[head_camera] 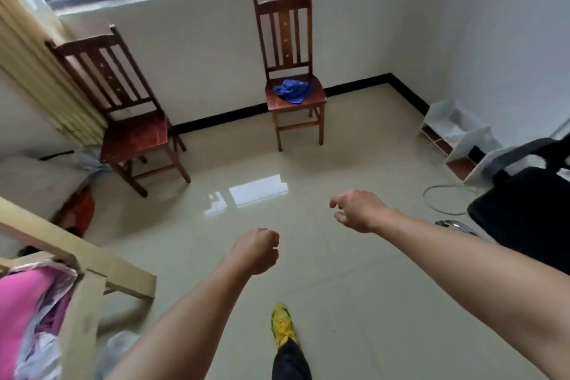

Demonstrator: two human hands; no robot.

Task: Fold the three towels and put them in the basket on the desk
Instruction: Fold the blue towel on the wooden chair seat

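A crumpled blue towel lies unfolded on the seat of the wooden chair against the far wall, well apart from the person, with open tiled floor between; this is the only towel in view, so at least one fold and one trip to the basket remain. The other two towels cannot be seen, and neither a basket nor a desk top can be made out with certainty; a pale wooden frame at the lower left, with something pink beneath it, may belong to the desk, but that is a guess; how many towels are already done cannot be told. The left hand is curled into a fist with nothing in it; the right hand is stretched further forward, fingers loosely bent and apart, also holding nothing. A yellow shoe is planted ahead on the floor, pointing towards the chair, so the step in hand looks like the walk to fetch this towel; a second wooden chair on the left has a bare seat.
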